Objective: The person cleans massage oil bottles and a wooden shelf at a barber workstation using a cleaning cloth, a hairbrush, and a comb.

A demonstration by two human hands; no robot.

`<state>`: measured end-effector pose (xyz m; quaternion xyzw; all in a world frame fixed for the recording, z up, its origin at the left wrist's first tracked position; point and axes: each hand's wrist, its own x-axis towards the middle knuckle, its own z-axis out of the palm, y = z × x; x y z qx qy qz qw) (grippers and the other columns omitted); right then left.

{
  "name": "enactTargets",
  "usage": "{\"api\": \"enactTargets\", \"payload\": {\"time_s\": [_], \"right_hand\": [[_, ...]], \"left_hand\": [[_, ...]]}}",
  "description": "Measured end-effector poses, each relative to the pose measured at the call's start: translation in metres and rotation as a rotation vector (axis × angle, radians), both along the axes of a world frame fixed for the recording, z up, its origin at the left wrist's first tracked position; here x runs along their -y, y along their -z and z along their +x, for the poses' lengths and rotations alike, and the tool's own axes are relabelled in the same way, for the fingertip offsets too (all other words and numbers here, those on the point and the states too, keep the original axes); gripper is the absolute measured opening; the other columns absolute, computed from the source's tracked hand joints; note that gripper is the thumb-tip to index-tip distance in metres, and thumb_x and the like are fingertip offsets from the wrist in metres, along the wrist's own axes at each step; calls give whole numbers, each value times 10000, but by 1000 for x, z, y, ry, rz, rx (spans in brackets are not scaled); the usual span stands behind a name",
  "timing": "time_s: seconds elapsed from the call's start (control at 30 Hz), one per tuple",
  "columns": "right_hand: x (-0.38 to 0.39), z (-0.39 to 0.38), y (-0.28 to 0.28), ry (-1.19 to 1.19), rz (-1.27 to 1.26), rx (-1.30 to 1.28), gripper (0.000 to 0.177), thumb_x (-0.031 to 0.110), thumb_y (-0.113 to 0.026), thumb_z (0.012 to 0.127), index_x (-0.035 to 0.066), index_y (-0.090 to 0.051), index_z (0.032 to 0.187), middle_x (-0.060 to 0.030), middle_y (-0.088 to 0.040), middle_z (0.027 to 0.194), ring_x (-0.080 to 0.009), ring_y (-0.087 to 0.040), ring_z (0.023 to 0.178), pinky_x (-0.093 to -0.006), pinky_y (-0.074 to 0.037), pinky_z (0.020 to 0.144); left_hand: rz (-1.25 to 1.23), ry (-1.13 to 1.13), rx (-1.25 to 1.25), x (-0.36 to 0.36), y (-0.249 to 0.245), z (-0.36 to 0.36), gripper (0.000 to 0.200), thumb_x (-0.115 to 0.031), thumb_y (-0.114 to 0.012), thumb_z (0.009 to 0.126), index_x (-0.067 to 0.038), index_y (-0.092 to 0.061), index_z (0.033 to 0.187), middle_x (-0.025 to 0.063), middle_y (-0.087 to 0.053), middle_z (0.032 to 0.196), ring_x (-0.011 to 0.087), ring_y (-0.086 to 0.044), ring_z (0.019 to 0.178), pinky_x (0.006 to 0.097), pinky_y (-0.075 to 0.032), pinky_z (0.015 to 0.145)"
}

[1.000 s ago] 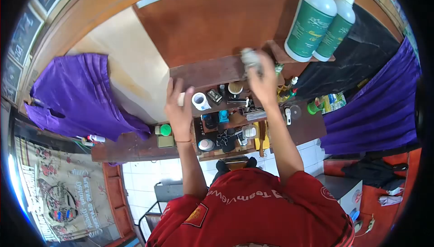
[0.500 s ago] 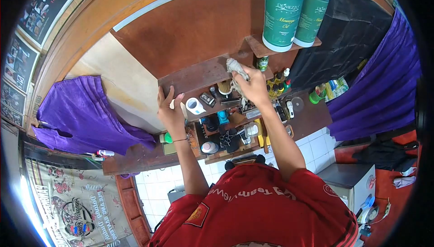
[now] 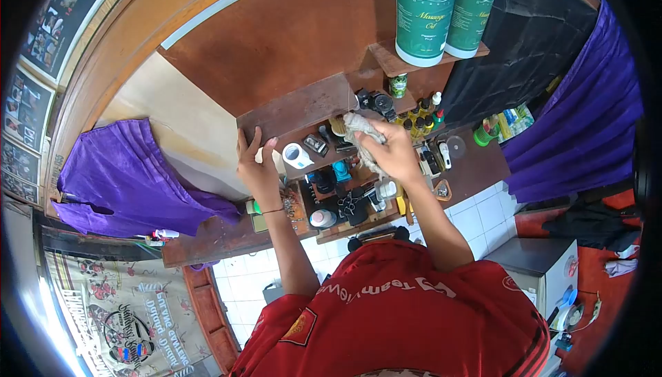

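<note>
My right hand (image 3: 396,160) is closed round a crumpled grey-white rag (image 3: 360,127), which hangs over the front of the upper shelf (image 3: 296,109). The rag partly covers a brush with pale bristles (image 3: 337,126). My left hand (image 3: 259,170) rests at the shelf's left end, fingers apart and holding nothing. Just right of it stands a white paper roll (image 3: 296,157), with a small dark box-like item (image 3: 316,145) beside it. Below my hands, a turquoise item (image 3: 341,171) and a pinkish-white bottle (image 3: 322,219) sit among black tools.
Two large massage oil bottles (image 3: 425,18) stand on a small raised shelf (image 3: 393,62) at upper right. Several small yellow bottles (image 3: 419,125) cluster beneath. A green container (image 3: 485,133) sits farther right. Purple curtains (image 3: 572,115) hang at both sides.
My right hand has drawn the rag down and toward me, off the shelf board, uncovering dark items at the shelf's right end. My left hand keeps its place; the view has shifted slightly.
</note>
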<state>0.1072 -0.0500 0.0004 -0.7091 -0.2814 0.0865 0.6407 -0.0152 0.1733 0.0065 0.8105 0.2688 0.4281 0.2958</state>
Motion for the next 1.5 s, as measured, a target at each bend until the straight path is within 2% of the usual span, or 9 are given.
{"api": "enactTargets", "payload": {"time_s": [0.23, 0.33, 0.4, 0.6, 0.73, 0.9, 1.13, 1.33, 1.5], "right_hand": [[-46, 53, 0, 363, 234, 96, 344, 303, -629, 919, 26, -646, 1123, -157, -701, 889, -206, -665, 784, -327, -504, 757], [-59, 70, 2, 190, 167, 61, 308, 292, -655, 891, 34, -683, 1058, -153, -699, 826, -193, -675, 761, -322, -504, 732], [-51, 65, 5, 156, 120, 73, 268, 230, -654, 922, -21, -673, 1016, -15, -643, 759, -73, -541, 710, -260, -463, 649], [-7, 17, 0, 78, 18, 135, 309, 169, -689, 874, 17, -674, 1143, -108, -721, 876, -69, -613, 823, -270, -503, 755], [-20, 18, -21, 290, 57, 360, 289, 183, -632, 902, 39, -639, 1153, -166, -670, 974, -340, -656, 873, -386, -508, 769], [-67, 20, 3, 449, -44, 558, 394, 231, -482, 987, -8, -509, 1300, -287, -468, 1143, -427, -446, 1048, -490, -357, 948], [-74, -53, 22, 92, 44, 569, 428, 48, -570, 910, 51, -553, 1337, -196, -471, 1090, -306, -488, 1041, -390, -460, 828], [-59, -20, 4, 431, 32, 504, 395, 152, -711, 856, 21, -606, 1213, -172, -501, 1069, -309, -500, 1005, -393, -426, 887], [-83, -24, 19, 474, 105, 527, 348, 126, -731, 841, 42, -643, 1167, -147, -519, 1051, -286, -519, 969, -384, -437, 875]], "left_hand": [[40, -14, -30, 0, 0, 0, 376, -217, -734, 830, -30, -686, 1153, 268, -487, 1379, 361, -498, 1284, 394, -421, 1020], [54, -10, -25, -2, 2, 1, 384, -221, -735, 835, -27, -680, 1161, 266, -492, 1377, 343, -515, 1273, 374, -420, 1018], [43, -16, -24, -3, 2, 1, 382, -221, -733, 837, -27, -679, 1162, 265, -488, 1381, 344, -511, 1277, 376, -417, 1022], [7, -14, 0, -1, 1, 1, 362, -197, -726, 824, -43, -692, 1151, 266, -482, 1386, 365, -465, 1314, 395, -401, 1043], [-7, -18, -2, 3, 0, 0, 354, -195, -718, 827, -40, -694, 1144, 269, -477, 1389, 374, -465, 1312, 397, -402, 1043], [-9, -19, 1, 1, -2, 0, 361, -200, -728, 815, -34, -697, 1133, 260, -489, 1383, 376, -489, 1287, 406, -411, 1039], [-42, 19, 8, -3, -5, -7, 359, -182, -734, 819, -42, -691, 1148, 235, -499, 1384, 360, -516, 1265, 386, -429, 1025], [-372, 141, 165, -8, 4, -26, 439, -131, -586, 955, 31, -502, 1354, 186, -489, 1421, 195, -492, 1281, 304, -407, 1008], [-473, 183, 392, -14, 18, -31, 515, -151, -537, 992, 61, -367, 1429, 183, -452, 1443, 213, -412, 1349, 280, -369, 1059]]}}
